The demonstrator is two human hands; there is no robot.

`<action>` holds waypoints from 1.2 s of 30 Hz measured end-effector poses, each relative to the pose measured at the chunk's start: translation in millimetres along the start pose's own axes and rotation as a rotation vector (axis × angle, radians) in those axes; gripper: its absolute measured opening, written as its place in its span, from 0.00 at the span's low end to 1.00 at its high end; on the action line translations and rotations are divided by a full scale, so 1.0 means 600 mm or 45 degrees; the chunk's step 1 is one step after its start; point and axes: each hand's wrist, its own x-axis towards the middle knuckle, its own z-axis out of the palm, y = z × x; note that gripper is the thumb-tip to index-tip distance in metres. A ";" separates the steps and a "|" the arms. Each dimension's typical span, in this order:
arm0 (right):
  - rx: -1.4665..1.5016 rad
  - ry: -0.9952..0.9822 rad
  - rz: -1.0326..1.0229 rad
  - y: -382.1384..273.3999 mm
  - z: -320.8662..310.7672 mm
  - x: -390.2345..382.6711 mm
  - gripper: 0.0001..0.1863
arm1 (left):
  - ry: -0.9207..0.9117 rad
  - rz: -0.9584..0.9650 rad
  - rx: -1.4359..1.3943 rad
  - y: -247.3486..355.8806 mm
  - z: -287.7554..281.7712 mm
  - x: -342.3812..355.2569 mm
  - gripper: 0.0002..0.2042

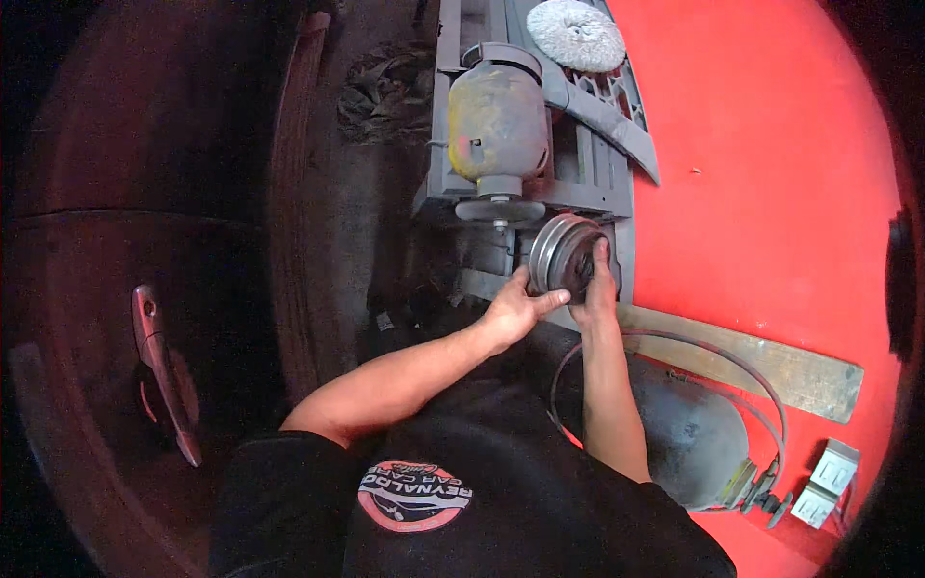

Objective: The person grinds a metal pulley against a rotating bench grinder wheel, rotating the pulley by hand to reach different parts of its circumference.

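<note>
"Holding what, in the head view?"

"A round part [566,258], dark, with bright ridges. The left grip [514,313] is closed on its lower left edge, the right grip [597,294] on its right side, thumb across the face."

"Where is it?"

"In front of the bench [590,199], just below the disc [501,211] on the motor's [496,125] shaft."

"Anything close by?"

"That disc is nearest. Beyond it lie a grey curved strip [602,125] and a white pad [576,36]. A tank [689,433] sits beside the right forearm, with a looped hose [761,380] and a plank [800,378]. A white box [827,482] is near the tank's valve. Far left is a door handle [164,376]."

"What can't you make out?"

"The right fingers behind the part, and the tank's end behind the forearm. The crumpled heap [385,91] left of the motor is too dim to name. Something black [903,287] at the right rim is cut off."
</note>
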 end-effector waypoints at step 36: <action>-0.092 -0.423 -0.186 -0.061 -0.045 -0.026 0.39 | 0.317 0.309 0.619 0.073 0.033 -0.010 0.30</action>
